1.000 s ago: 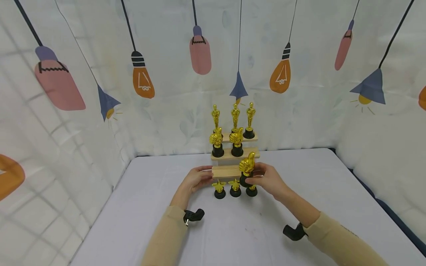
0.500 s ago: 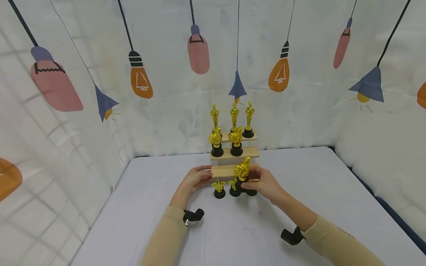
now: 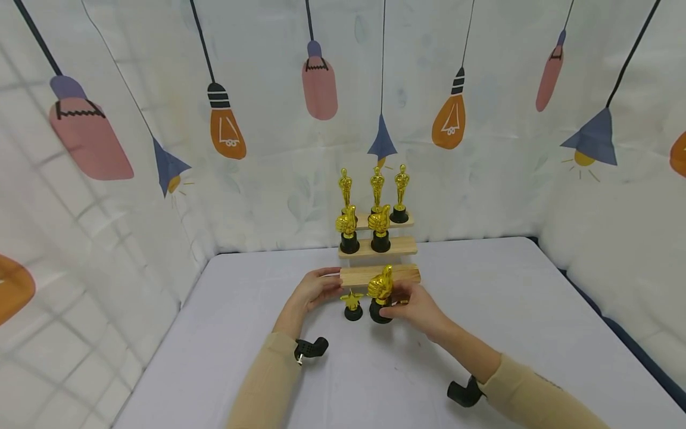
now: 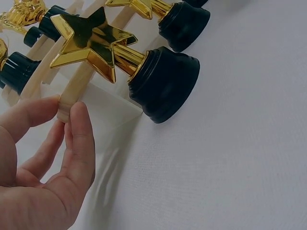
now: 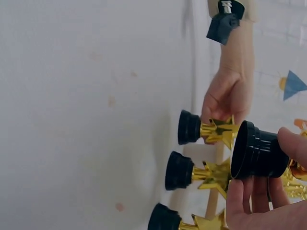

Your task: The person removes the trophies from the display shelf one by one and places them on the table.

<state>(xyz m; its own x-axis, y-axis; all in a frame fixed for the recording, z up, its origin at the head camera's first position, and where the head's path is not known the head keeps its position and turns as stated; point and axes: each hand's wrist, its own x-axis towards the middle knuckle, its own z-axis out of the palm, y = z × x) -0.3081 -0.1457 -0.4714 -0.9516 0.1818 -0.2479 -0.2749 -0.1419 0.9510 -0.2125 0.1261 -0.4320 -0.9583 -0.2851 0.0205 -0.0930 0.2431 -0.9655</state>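
Note:
My right hand holds a gold thumbs-up trophy by its black base, in front of the lowest wooden shelf. In the right wrist view the thumb and fingers are around that black base, which is raised above the table. With thumb and fingertips, my left hand pinches the left end of the shelf. A gold star trophy stands on the table by the left hand. Two more star trophies line up to its right; in the head view the held trophy and right hand mostly hide them.
On the middle shelf stand two thumbs-up trophies at left and centre. The top shelf bears three gold figure trophies. A white cloth covers the table; a lamp-patterned curtain hangs behind it.
My right hand has carried the thumbs-up trophy left and down, from the shelf's right end to in front of the middle star trophy. The left hand has stayed at the shelf end.

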